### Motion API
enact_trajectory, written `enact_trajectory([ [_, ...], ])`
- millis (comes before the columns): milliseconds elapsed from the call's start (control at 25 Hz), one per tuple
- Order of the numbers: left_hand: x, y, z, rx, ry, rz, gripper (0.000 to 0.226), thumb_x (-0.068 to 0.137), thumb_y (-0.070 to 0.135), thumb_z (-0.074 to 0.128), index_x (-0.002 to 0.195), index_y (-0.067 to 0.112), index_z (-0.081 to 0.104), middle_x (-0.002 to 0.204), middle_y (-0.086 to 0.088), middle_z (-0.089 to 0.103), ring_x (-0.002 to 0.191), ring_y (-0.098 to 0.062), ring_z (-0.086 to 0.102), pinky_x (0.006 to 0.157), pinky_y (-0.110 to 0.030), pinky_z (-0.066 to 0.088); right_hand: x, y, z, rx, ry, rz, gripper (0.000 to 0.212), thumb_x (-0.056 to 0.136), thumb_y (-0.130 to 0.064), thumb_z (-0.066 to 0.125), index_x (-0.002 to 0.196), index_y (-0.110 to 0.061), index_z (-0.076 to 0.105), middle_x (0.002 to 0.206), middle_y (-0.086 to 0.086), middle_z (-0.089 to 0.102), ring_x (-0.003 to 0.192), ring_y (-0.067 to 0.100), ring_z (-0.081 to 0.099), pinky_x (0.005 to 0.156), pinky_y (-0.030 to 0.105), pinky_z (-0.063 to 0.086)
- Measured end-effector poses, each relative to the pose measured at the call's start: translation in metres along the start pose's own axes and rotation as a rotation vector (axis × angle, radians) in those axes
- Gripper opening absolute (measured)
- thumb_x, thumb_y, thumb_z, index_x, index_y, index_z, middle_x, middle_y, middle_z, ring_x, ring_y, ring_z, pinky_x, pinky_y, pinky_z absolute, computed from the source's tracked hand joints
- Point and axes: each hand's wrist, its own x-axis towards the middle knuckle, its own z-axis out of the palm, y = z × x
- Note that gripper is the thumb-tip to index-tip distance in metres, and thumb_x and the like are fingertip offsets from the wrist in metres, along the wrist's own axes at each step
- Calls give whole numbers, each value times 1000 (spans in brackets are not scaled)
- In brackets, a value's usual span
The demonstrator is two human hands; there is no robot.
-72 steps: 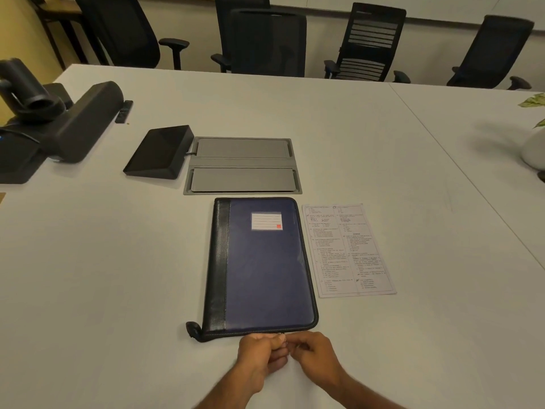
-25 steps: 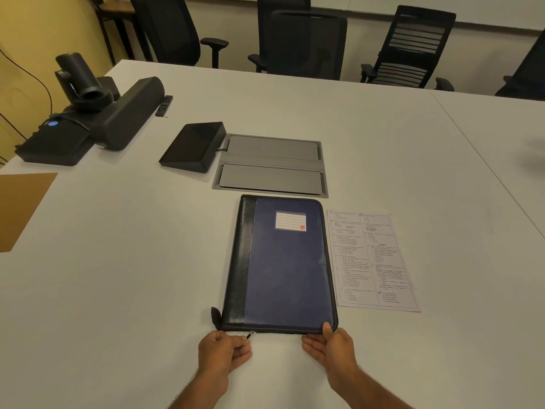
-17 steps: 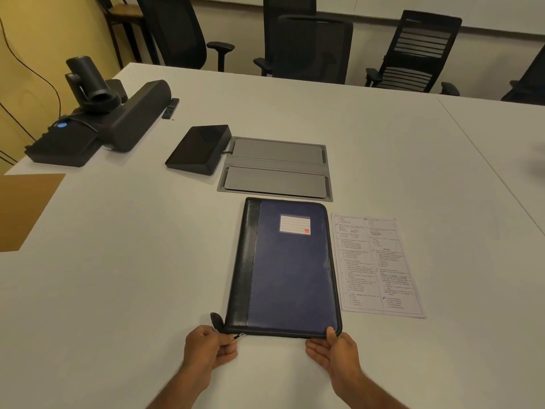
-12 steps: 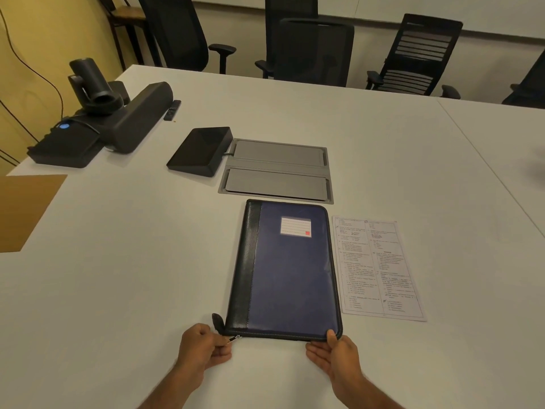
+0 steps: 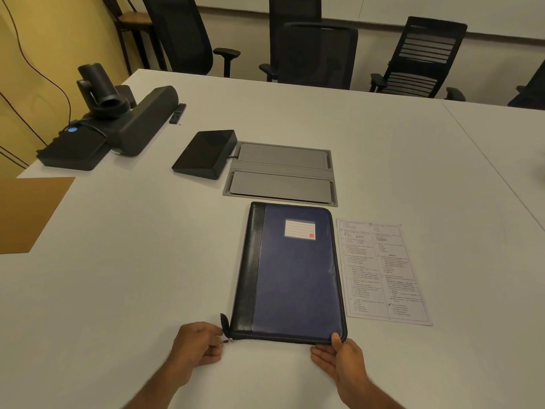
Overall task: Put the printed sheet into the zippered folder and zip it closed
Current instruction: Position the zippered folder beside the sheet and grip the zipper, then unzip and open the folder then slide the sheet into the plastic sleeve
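Folder lay flat, closed, at frame centre on white surface; printed sheet just right of it, not yet inside. Left hand pinched zipper pull at folder's lower-left corner. Right hand loose, unclenched, thumb pressing lower-right corner, nothing held. Advice: brace corner firmly, draw pull along teeth line, low and steady, round corners slowly.
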Motion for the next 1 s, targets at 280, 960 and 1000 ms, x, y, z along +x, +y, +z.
enact_trajectory([
  [280, -4, -7, 6, 349, 18, 246, 22, 56, 12, 96, 66, 13, 77, 62, -6, 74, 59, -19, 71, 57, -27, 60, -1, -2, 1, -20, 10, 18, 23, 103, -19, 40, 108, 1, 51, 92, 30, 69, 76, 39, 72, 58, 41, 61],
  [960, -5, -12, 1, 919, 289, 701, 20, 73, 22, 69, 88, 27, 57, 82, 13, 57, 75, -13, 56, 61, -26, 49, 5, 2, -5, -143, 89, -71, 26, 98, -20, 53, 86, 2, 52, 75, 26, 71, 59, 35, 70, 51, 37, 56],
  [1000, -6, -11, 6, 926, 309, 752, 30, 67, 21, 72, 94, 25, 59, 87, 11, 60, 78, -15, 58, 62, -26, 49, 3, 3, -6, -181, 115, -129, 28, 97, -20, 56, 79, 1, 51, 67, 22, 70, 51, 31, 66, 47, 33, 51],
])
